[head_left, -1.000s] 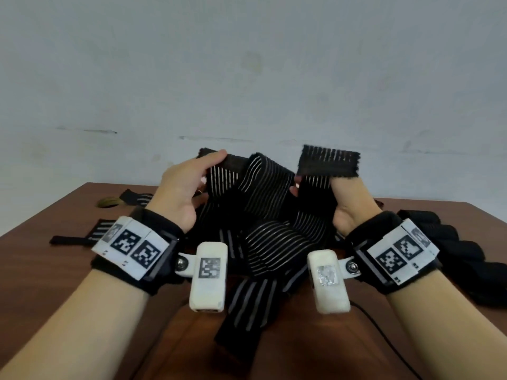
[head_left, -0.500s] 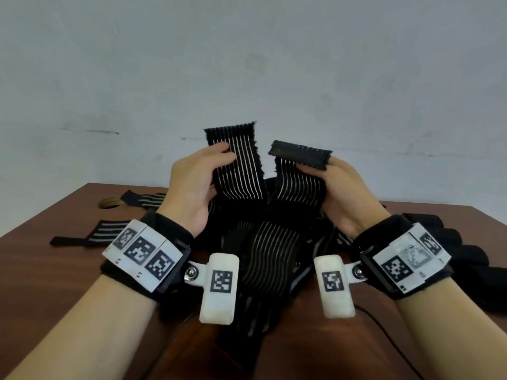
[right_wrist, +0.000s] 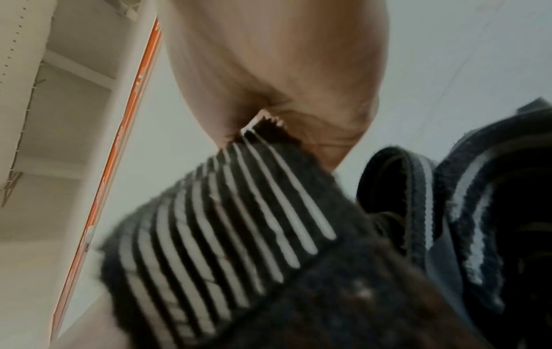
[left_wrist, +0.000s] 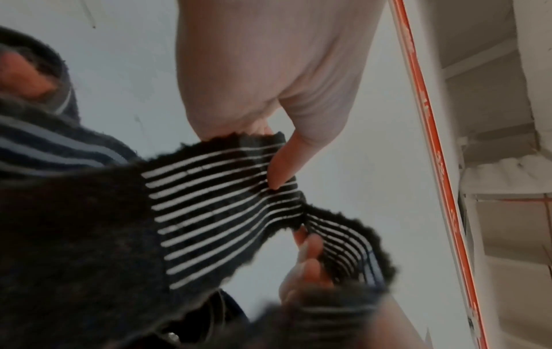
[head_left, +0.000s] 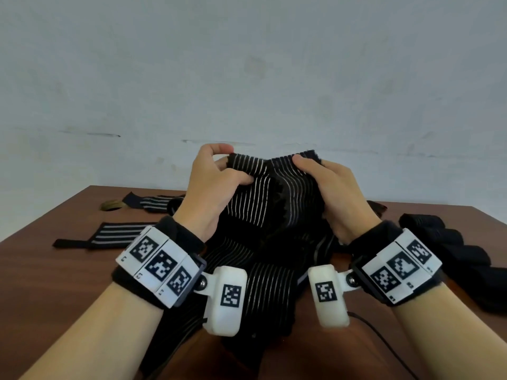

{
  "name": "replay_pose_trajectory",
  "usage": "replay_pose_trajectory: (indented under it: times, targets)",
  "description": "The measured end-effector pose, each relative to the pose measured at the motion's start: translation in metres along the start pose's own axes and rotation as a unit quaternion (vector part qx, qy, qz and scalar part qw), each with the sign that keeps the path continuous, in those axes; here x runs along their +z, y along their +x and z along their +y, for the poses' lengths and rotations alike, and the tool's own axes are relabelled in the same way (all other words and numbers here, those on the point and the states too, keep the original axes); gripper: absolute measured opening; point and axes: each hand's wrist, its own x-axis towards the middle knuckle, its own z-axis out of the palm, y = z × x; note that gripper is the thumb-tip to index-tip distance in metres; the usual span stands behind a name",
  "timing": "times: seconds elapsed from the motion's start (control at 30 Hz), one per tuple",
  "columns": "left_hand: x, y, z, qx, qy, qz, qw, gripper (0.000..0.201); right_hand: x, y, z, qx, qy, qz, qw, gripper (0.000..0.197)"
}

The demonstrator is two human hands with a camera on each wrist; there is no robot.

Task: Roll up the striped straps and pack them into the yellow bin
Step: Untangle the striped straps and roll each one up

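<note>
striped strap held up above the table, top end bunched between both hands, long tail hanging down toward the person over the near edge; left hand has fingers curled over the strap's top edge with thumb pressing the striped face, left wrist view shows thumb pinching the end; right hand grips the other part of the same end, thumb on top, fingers wrapped behind. Change: half a second ago the two ends stood apart and upright, one per hand; now the hands have come together and the ends are folded down into one bunch, looks like the first turn of the roll is starting. Roll barely begun, most of the length loose. Other straps: flat striped one left on the table, another farther back, a row of dark rolled ones on the right, likely finished. Small olive object far left, unclear what. Yellow bin not in view, packing not yet started for this strap
</note>
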Motion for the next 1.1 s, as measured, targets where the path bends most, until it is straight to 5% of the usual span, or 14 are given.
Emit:
replay_pose_trajectory:
  times: [0.1,0.27,0.4,0.47,0.67,0.77,0.87,1.1]
  targets:
    - [0.0,0.0,0.002,-0.031,-0.02,-0.022,0.999,0.048,0.001,-0.002,0.001,0.009,0.011,-0.017,1.0,0.028]
    - [-0.003,0.001,0.002,-0.038,-0.105,0.022,0.994,0.015,0.001,-0.004,-0.001,0.033,0.067,-0.053,0.996,0.032]
    - [-0.007,0.004,0.006,-0.025,-0.126,-0.044,0.991,0.026,0.002,-0.007,-0.005,0.064,0.208,-0.088,0.972,0.038]
    - [-0.002,0.001,0.007,-0.002,-0.089,-0.085,0.992,0.026,0.005,-0.009,-0.006,0.073,0.229,-0.114,0.964,0.037]
    - [0.003,-0.004,0.008,0.138,0.131,-0.062,0.98,0.017,0.01,-0.011,-0.003,0.04,0.173,-0.103,0.979,0.04]
    - [0.001,-0.008,0.011,0.108,0.063,-0.151,0.981,0.02,0.009,-0.01,-0.005,0.021,0.15,-0.075,0.986,0.038]
    - [0.006,-0.008,0.005,0.129,0.074,-0.124,0.981,0.016,0.01,-0.011,-0.005,0.013,0.129,-0.065,0.989,0.033]
    - [0.005,-0.006,0.003,-0.016,-0.053,-0.125,0.991,0.028,0.007,-0.012,-0.005,-0.001,0.086,-0.059,0.995,0.031]
